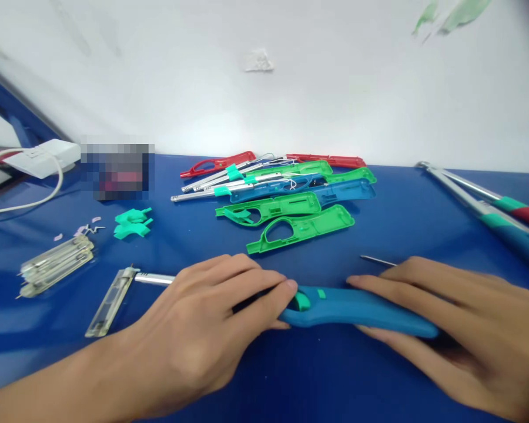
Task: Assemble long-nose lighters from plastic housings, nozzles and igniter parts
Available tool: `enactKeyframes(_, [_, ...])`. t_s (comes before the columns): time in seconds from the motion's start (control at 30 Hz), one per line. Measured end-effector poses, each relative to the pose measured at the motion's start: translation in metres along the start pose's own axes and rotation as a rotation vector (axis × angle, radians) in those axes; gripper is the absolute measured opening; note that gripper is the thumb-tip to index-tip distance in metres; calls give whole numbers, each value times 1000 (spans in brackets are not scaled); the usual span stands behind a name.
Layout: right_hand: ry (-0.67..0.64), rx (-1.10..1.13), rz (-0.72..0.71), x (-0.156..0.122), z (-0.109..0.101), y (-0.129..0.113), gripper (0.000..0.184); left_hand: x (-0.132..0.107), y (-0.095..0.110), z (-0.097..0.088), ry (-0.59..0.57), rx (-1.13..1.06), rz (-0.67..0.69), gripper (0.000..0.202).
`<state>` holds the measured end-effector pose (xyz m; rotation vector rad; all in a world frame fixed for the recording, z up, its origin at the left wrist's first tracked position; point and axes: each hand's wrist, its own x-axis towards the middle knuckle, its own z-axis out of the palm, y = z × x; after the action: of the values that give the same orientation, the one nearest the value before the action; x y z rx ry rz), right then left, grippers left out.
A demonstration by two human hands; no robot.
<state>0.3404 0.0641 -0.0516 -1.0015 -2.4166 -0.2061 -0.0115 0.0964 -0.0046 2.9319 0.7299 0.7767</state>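
A blue long-reach lighter (361, 308) with a green trigger (302, 301) lies level across the front of the table. My left hand (211, 311) is closed round its front end, fingertips pressed by the trigger opening. A metal tube (154, 279) shows beyond that hand on the left. My right hand (462, 329) straddles the handle, fingers along the top edge and thumb below. Beside its fingers a thin metal rod (377, 259) sticks out; its other end is hidden behind the hand. A clear fuel tank (111, 302) sits left of my left hand.
Green, blue and red lighter casing halves (308, 229) with metal tubes lie at the back middle. Green triggers (133, 223) and several clear tanks (57, 264) are on the left, near a white cable (60, 176). Lighters with long tubes (489, 205) lie at the right.
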Motion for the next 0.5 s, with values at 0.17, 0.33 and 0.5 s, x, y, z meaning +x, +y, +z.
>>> enactKeyframes(0.17, [-67, -113, -100, -11, -5, 9, 58, -1, 2, 0, 13, 0, -17, 27])
enactKeyframes(0.33, [-141, -208, -142, -36, 1, 25, 62, -4, 1, -3, -30, 25, -136, 41])
enactKeyframes(0.5, [-79, -207, -113, -49, 12, 33, 67, -2, -3, -4, -58, 70, -170, 29])
